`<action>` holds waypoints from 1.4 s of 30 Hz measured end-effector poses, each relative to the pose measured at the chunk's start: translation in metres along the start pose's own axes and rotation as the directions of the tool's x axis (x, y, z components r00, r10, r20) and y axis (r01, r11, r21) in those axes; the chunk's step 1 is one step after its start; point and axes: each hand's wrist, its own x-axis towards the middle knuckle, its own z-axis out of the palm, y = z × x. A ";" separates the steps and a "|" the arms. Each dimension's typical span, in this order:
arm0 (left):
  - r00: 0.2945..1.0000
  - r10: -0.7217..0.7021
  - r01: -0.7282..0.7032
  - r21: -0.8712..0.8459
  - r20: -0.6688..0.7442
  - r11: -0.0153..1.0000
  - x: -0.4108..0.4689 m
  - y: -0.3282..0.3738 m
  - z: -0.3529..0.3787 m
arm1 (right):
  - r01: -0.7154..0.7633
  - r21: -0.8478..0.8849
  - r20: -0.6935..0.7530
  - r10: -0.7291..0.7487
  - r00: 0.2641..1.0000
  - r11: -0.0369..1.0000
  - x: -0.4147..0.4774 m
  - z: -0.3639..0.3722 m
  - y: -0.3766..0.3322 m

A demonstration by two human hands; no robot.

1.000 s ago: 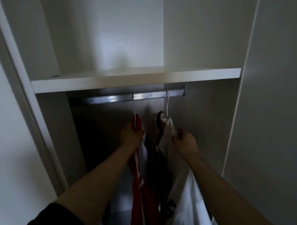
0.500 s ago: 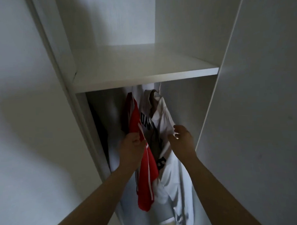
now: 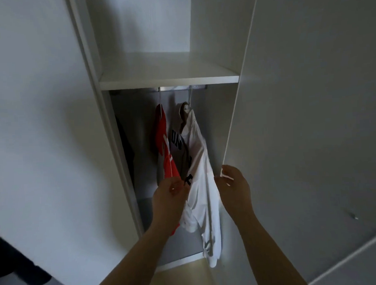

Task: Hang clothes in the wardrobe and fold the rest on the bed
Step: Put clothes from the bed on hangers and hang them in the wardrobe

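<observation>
Inside the open white wardrobe (image 3: 109,133) a red garment (image 3: 164,147) hangs on a white hanger from the metal rail (image 3: 176,88). To its right a grey top with dark letters (image 3: 177,151) and a white garment (image 3: 200,174) hang from a second hanger. My left hand (image 3: 170,193) is low in front of the red garment's lower part, fingers loosely curled, and whether it grips cloth is unclear. My right hand (image 3: 233,184) is beside the white garment, fingers relaxed, its fingertips at the edge of the wardrobe door (image 3: 311,115).
A bare white shelf (image 3: 169,75) spans the wardrobe above the rail. The open door fills the right side. A white wall is on the left, with a dark object (image 3: 18,264) at the lower left. The wardrobe floor edge (image 3: 181,263) lies below the clothes.
I have stepped back from the wardrobe. Both hands have come down from the hanger tops to the lower parts of the clothes, and the right hand has shifted to the door edge.
</observation>
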 end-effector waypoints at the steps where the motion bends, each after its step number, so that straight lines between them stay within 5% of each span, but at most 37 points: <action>1: 1.000 -0.009 0.009 0.001 0.007 1.000 -0.015 0.000 0.001 | 0.010 -0.007 0.010 -0.010 1.000 1.000 -0.008 -0.013 0.003; 23: 0.967 0.161 -0.153 -0.051 0.200 0.987 -0.185 0.003 -0.061 | 0.060 -0.050 -0.261 -0.071 0.963 0.997 -0.188 -0.141 -0.001; 30: 0.951 0.208 -0.197 -0.071 0.230 0.978 -0.212 0.025 -0.050 | 0.081 -0.069 -0.370 -0.101 0.924 0.994 -0.185 -0.186 -0.002; 42: 0.966 0.221 -0.228 0.033 0.133 0.973 -0.220 0.048 -0.008 | 0.185 -0.111 -0.239 -0.207 0.949 0.976 -0.131 -0.202 -0.012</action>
